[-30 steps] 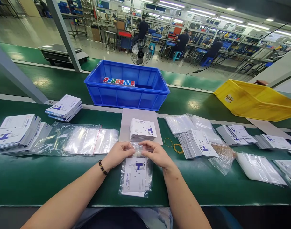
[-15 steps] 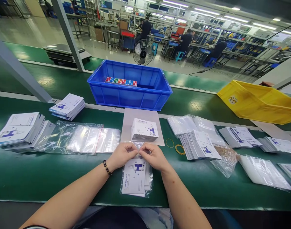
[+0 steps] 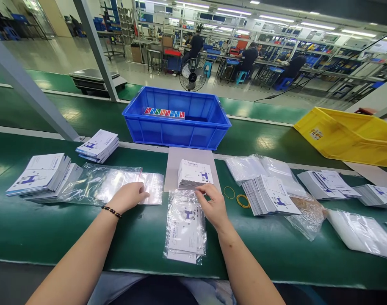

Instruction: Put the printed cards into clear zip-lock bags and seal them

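My left hand (image 3: 128, 198) rests over a pile of clear zip bags (image 3: 153, 186), its fingers curled together; whether a bag edge is pinched there is hidden. My right hand (image 3: 214, 205) pinches the top right corner of a clear plastic bag (image 3: 201, 250). Inside that bag lie white printed booklets (image 3: 183, 231) with a purple picture, the bag lying flat before me. Just beyond it, a stack of the same booklets (image 3: 193, 173) sits on a grey sheet (image 3: 172, 169).
Behind stands a blue crate (image 3: 177, 131) with a coloured strip inside. A yellow bin (image 3: 349, 135) is at the far right. Booklet stacks (image 3: 37, 171) lie left, more booklets (image 3: 269, 197) right, near yellow rubber bands (image 3: 243, 201). A metal post (image 3: 96, 51) rises at back left.
My left hand has left the top of the filled bag and moved left onto the zip bags. My right hand has stayed by the bag's top, shifting slightly right.
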Action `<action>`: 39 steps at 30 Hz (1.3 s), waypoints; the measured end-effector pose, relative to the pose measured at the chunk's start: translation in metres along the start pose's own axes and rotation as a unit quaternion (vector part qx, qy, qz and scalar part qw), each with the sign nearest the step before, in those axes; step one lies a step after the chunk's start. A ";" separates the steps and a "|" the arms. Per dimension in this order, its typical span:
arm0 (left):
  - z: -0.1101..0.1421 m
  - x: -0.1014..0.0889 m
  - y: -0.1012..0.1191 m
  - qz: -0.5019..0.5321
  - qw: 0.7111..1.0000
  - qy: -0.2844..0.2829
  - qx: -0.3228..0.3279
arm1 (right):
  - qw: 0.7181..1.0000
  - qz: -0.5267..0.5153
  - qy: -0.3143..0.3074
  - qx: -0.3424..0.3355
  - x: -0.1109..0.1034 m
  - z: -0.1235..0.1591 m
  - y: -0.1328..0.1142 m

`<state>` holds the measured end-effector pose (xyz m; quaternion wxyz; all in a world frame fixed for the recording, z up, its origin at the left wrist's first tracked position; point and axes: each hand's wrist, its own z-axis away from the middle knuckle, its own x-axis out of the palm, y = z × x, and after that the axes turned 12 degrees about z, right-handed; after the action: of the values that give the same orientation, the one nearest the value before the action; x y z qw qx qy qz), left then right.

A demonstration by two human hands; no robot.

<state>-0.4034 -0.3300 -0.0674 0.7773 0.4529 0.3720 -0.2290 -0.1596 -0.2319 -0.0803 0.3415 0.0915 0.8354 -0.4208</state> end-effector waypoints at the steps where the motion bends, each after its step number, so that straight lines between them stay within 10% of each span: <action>1: -0.001 -0.001 -0.003 0.005 1.000 -0.003 0.004 | 1.000 -0.003 -0.003 -0.003 0.001 0.000 -0.001; 12: 0.031 0.022 0.056 0.227 0.968 -0.050 0.095 | 0.952 -0.192 -0.213 0.105 0.024 0.011 -0.015; 22: 0.010 0.062 0.080 0.421 0.900 -0.038 0.107 | 0.987 0.093 -0.079 -0.101 0.022 0.014 -0.008; 39: 0.016 0.070 0.077 0.311 0.931 -0.011 0.193 | 0.995 0.069 -0.065 0.004 0.022 0.008 -0.012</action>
<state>-0.3009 -0.3083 -0.0766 0.7111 0.6846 0.1528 -0.0480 -0.1773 -0.2486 -0.0909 0.4231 0.1232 0.8013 -0.4046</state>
